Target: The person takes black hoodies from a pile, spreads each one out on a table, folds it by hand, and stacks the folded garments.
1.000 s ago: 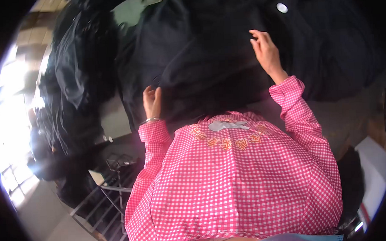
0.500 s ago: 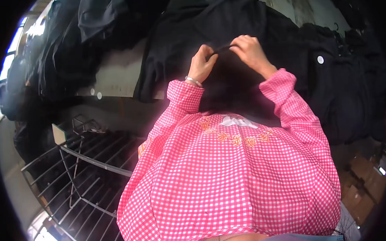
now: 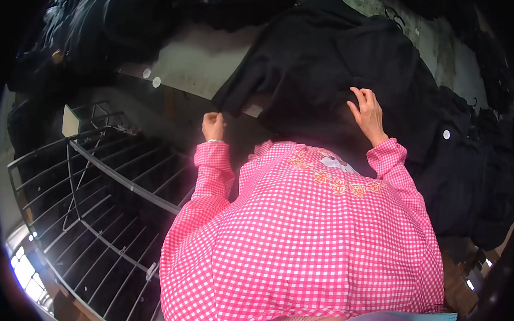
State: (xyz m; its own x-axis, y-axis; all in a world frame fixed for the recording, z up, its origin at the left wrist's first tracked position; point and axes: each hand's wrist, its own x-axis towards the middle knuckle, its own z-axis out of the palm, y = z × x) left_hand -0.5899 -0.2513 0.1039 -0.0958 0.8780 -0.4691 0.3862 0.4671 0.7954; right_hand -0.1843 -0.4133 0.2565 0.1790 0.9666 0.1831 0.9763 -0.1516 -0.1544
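A black garment (image 3: 321,56) lies spread over the pale table in front of me. At its left corner, my left hand (image 3: 213,127) is closed, fingers curled at the fabric's edge. My right hand (image 3: 368,116) rests over the garment's right part, open, with its fingers stretched and slightly apart. A small pale label-like patch (image 3: 253,110) shows near the garment's lower left edge. The lower part of the garment disappears behind my pink checked apron.
A metal wire rack (image 3: 100,205) stands at my left, with dark stuff inside. Dark clothes (image 3: 105,30) are heaped at the upper left, and more black garments (image 3: 467,181) hang or lie at the right. The pale table (image 3: 200,60) carries white round stickers.
My hands have parted from a shared hold on a strip of black cloth. The left went down and left to the garment's corner; the right moved down and opened. The view has shifted.
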